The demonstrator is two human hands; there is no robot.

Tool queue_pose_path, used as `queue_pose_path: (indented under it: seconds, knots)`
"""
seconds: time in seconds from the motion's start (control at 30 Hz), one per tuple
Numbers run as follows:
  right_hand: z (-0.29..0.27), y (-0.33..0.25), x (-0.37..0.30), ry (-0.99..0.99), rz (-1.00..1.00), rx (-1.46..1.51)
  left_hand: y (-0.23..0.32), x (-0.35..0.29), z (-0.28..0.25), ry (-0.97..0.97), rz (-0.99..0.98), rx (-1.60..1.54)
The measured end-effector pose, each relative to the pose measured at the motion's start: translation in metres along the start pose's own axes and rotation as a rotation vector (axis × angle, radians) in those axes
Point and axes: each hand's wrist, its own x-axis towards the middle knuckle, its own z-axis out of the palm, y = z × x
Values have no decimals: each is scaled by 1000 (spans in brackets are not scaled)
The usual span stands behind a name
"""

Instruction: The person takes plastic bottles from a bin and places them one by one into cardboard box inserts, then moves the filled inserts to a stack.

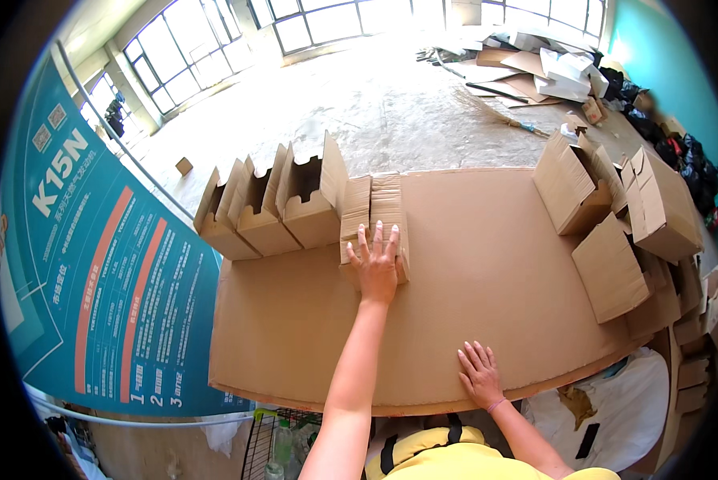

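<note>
- Across the far left of the cardboard-covered table (487, 264): three open boxes (263, 208) in a row, mouths upward, the nearest neighbours to the work.
- Box in hand: closed-looking box (385, 204) at the right end of that row, just beside the third; whether they touch, cannot tell. Upper face shows a seam between two panels—one sits slightly further back.
- Left hand (375, 268): palm down on this box, fingers spread over it, thumb toward its right side. Not clenched. Some pressure likely; amount cannot be read.
- Right hand (480, 374): laid flat near the table's front edge, released, grasping nothing; probably bracing the body.
- Right end of table: tilted box (663, 204), open-topped box (575, 184) and a box lying in front (611, 268), heaped less neatly.
- Step, as judged: steadying or settling the closed-looking box in line with its neighbours.
- Next move, as judged, calls for an even palm and a check of the panels—then a clean lift-off, without nudging the row. The right hand is well apart from the box, so a two-handed hold would need a reach.
</note>
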Motion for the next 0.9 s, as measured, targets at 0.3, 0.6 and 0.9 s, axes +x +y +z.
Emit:
queue_pose_path:
  seconds: [0.3,0.6,0.9]
  knots:
    - [4,2,0,46,13,-67,-27,88,55,-105,-26,57]
    - [0,2,0,97,23,-43,-41,140,81,-317,-102,58]
    - [1,2,-1,141,7,34,14,27,86,-448,144,-226]
